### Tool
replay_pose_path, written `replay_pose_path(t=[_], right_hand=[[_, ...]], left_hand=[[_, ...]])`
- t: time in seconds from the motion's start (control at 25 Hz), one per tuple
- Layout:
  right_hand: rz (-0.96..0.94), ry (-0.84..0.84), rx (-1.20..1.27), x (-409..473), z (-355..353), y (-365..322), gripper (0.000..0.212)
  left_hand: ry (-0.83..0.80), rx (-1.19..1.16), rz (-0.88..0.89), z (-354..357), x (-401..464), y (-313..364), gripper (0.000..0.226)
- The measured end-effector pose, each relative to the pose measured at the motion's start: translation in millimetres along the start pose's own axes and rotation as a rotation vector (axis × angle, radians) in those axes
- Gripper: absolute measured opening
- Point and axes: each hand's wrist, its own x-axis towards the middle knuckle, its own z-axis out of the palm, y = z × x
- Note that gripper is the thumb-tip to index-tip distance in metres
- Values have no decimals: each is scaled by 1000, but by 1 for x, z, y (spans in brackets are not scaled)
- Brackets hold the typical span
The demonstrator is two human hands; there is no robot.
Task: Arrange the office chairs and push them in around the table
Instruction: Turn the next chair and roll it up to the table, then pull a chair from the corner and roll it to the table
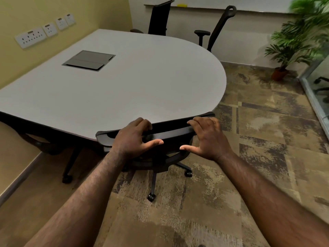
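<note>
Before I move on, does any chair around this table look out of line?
Yes. The black chair at the far right stands off the grey round-ended table, turned side-on, not pushed in. The near black mesh chair under both hands sits tucked against the edge.

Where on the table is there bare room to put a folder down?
Most of the table is bare: the rounded end toward the two far chairs, and the stretch between the hatch and the near edge. The near edge is crowded where both hands rest on the near chair.
</note>
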Motion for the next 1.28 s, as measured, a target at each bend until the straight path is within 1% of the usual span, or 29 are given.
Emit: replay_pose_path(t=[0.12,0.2,0.36,0.72,0.96,1.28], right_hand=[[83,44,20,-10,-15,13,92],[123,59,31,-11,-25,30,94],[183,74,25,-4,-38,85,97],[233,105,0,19,-56,234,98],[284,115,-22,36,-58,306,100],[389,110,-47,87,-30,385,100]], left_hand=[[60,-66,112,2,21,27,69],[78,-52,166,4,45,48,74],[141,-43,248,17,101,87,76],[220,3,267,61,226,167,81],[258,76,187,76,297,180,97],[195,75,226,109,406,161,98]])
